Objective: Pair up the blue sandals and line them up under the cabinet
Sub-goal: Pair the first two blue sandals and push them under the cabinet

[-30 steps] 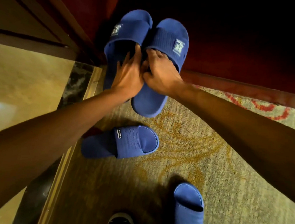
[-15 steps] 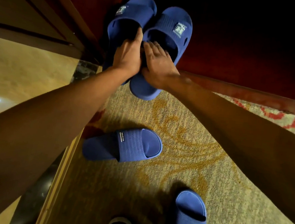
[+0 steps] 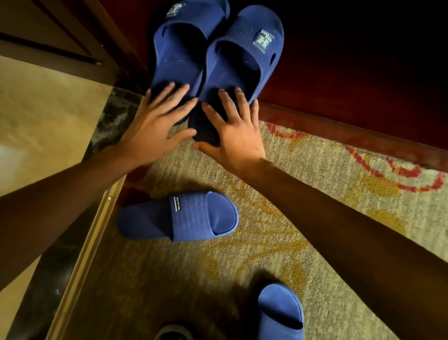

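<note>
Both hands (image 3: 194,129) lie flat on paired sandals (image 3: 217,50) under the cabinet (image 3: 356,127).

Blue sandals (image 3: 217,52) on beige carpet (image 3: 345,261) with red-and-gold swirls.

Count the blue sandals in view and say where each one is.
4. Two sit paired under the cabinet: left sandal, right sandal. A third sandal lies sideways mid-carpet. A fourth sandal is cut off at the bottom edge. Others may be out of frame.
</note>
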Motion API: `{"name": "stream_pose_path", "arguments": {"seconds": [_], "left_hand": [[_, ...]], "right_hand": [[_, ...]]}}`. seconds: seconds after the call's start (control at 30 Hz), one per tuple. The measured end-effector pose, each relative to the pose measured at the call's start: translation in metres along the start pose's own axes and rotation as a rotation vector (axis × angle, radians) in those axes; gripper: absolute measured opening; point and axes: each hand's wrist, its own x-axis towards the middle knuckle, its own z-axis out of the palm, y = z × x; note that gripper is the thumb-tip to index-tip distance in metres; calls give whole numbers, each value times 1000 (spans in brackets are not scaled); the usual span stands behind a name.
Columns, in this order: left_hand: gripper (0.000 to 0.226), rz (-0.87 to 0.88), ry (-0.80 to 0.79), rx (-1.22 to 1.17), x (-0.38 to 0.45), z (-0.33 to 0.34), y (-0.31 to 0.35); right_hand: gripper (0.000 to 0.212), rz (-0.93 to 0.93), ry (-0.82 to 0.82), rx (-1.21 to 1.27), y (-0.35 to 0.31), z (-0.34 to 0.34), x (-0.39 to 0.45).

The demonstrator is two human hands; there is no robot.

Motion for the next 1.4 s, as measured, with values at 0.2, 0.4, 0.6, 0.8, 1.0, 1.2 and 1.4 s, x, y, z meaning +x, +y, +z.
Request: {"name": "stream_pose_path", "arguments": {"seconds": [0.2, 0.4, 0.6, 0.8, 1.0, 1.2, 1.4], "left_hand": [[61, 40, -45, -53, -3, -7, -12], [57, 36, -1, -65, 3, -6, -9], [59, -8, 19, -117, 25, -8, -12], [62, -2, 19, -80, 51, -9, -25], [61, 29, 29, -68, 58, -9, -33], [60, 48, 66, -80, 56, -4, -31], [66, -230, 110, -239, 52, 7, -26]], "right_hand": [[63, 17, 77, 95, -2, 1, -1], [58, 27, 120, 172, 4, 3, 3], [58, 38, 116, 194, 15, -1, 24], [54, 51, 113, 213, 19, -3, 47], [57, 18, 105, 223, 28, -4, 58], [57, -10, 84, 164, 30, -8, 59], [71, 91, 90, 0, 25, 0, 40]]}}
